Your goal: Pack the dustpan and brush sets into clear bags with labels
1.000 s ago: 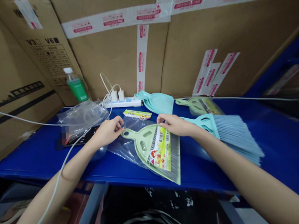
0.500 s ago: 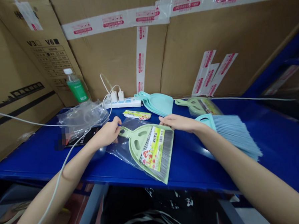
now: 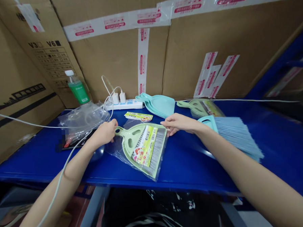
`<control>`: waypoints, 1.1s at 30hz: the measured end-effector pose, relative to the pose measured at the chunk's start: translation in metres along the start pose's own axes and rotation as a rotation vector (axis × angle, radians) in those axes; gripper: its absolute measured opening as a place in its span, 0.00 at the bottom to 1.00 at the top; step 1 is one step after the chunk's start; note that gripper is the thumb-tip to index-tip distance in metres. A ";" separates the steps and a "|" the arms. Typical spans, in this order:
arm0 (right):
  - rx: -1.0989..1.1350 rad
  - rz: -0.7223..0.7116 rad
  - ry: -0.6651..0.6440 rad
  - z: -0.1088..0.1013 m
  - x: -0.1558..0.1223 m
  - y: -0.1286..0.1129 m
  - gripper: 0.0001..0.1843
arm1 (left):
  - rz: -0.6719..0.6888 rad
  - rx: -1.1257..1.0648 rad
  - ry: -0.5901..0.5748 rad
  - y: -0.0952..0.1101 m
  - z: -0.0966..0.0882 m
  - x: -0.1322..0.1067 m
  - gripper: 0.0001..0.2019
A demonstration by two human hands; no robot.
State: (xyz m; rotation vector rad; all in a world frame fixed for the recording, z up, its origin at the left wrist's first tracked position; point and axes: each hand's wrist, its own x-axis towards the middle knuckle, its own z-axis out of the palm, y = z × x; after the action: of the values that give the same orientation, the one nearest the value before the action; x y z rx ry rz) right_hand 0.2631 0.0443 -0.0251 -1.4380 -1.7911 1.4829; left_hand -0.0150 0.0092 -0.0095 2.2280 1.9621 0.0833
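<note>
A pale green dustpan and brush set (image 3: 132, 141) lies in a clear plastic bag (image 3: 112, 150) in front of me, handle to the left, with grey bristles and a yellow-green printed label (image 3: 145, 146) on it. My left hand (image 3: 107, 131) is closed at the handle end, its fingers partly hidden behind the grip. At the far right corner of the pan, my right hand (image 3: 176, 123) pinches the edge of the bagged set between thumb and fingers. A light blue brush (image 3: 233, 131) rests beside my right forearm.
Stacked light blue dustpans (image 3: 162, 104) and another bagged green set (image 3: 202, 107) lie at the back. A loose label card (image 3: 138, 116), power strip (image 3: 128, 104), crumpled plastic (image 3: 85, 118), phone (image 3: 76, 141) and green bottle (image 3: 77, 90) are further left. Cardboard (image 3: 113, 58) walls the back.
The bagged set has shifted left and slightly away from me, together with my left hand. My right hand now grips its far right corner instead of reaching over its upper edge.
</note>
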 end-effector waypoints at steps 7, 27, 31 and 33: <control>-0.011 0.024 0.013 0.001 -0.001 -0.003 0.18 | -0.124 0.218 0.016 0.001 -0.004 0.000 0.16; -0.295 0.026 0.214 0.010 -0.005 -0.008 0.09 | -0.049 0.336 -0.034 0.005 0.000 -0.002 0.15; -0.102 0.042 0.146 0.013 -0.007 -0.009 0.15 | -0.035 0.293 -0.042 0.006 0.000 -0.002 0.15; -0.011 0.045 0.087 0.013 -0.008 -0.008 0.27 | -0.045 0.309 -0.032 0.006 0.000 -0.002 0.15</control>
State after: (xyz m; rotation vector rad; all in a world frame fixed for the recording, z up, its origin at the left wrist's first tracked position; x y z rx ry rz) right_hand 0.2519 0.0322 -0.0206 -1.5337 -1.7278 1.4121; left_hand -0.0090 0.0065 -0.0087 2.3449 2.1299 -0.2790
